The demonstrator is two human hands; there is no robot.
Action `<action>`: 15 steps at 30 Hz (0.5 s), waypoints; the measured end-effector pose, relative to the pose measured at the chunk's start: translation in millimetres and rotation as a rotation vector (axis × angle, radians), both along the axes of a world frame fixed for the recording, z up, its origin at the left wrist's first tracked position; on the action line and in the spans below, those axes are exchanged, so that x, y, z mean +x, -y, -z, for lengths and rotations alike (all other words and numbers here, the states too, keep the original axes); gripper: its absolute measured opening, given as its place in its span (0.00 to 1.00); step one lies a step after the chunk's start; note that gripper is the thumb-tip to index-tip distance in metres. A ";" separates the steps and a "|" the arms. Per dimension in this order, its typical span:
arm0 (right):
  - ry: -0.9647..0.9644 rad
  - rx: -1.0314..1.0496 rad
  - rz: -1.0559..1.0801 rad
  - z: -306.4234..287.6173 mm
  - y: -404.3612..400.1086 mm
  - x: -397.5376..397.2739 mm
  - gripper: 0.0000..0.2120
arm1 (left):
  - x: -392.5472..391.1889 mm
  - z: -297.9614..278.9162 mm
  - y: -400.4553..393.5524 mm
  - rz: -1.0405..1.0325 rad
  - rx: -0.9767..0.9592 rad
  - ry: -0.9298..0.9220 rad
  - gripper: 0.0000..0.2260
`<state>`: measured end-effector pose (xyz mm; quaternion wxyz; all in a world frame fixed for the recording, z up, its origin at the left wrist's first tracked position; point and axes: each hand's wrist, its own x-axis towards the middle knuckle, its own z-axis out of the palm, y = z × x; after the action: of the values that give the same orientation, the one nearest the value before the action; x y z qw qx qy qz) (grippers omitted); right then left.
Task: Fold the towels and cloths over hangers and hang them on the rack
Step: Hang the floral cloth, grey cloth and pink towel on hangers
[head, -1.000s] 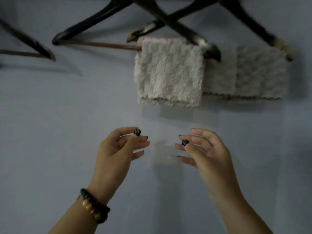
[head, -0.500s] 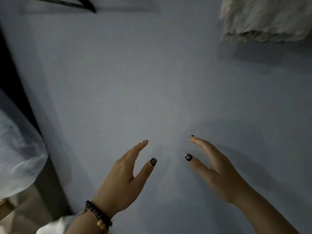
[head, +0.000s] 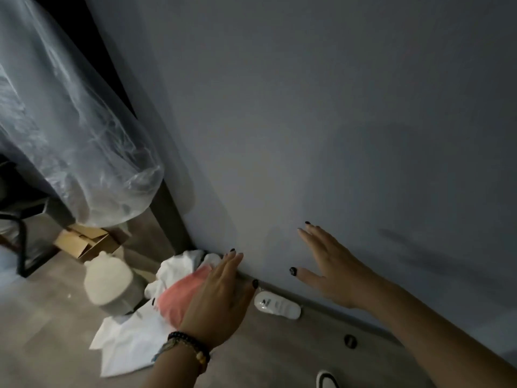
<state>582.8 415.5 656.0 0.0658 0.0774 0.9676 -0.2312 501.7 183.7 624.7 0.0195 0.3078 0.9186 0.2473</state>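
Grip status: left hand (head: 216,299) and right hand (head: 334,271) both released, fingers straight, holding nothing. Pink cloth (head: 179,299) and white cloths (head: 131,340) heaped on floor (head: 42,345) beside wall (head: 307,121), below left hand.

Dim, bluish light, no lamp in view. Wall (head: 321,107) brightest mid-frame, darker twd top-left and right edges. Soft smeared shadows on wall right of right hand (head: 333,273). Faint glare on plastic sheet (head: 70,121). Motion blur throughout; wide-angle tilt, lines bend at edges.
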 end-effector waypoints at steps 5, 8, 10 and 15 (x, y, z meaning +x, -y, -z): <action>0.087 -0.022 -0.020 42.4 45.9 -17.6 0.38 | -5.1 42.4 45.7 -0.037 -0.045 0.177 0.30; 0.170 -0.033 -0.038 66.4 61.5 -36.5 0.39 | -19.0 64.7 58.8 -0.078 -0.072 0.261 0.29; 0.226 -0.030 -0.060 83.1 67.7 -54.7 0.40 | -34.5 79.4 64.4 -0.087 -0.089 0.305 0.30; 0.320 -0.006 -0.126 118.2 70.1 -124.8 0.40 | -96.4 111.0 69.1 -0.169 -0.097 0.403 0.28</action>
<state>458.0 345.4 537.8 0.2334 0.0523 0.9471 -0.2141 405.3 114.6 513.7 0.1966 0.1730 0.9295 0.2599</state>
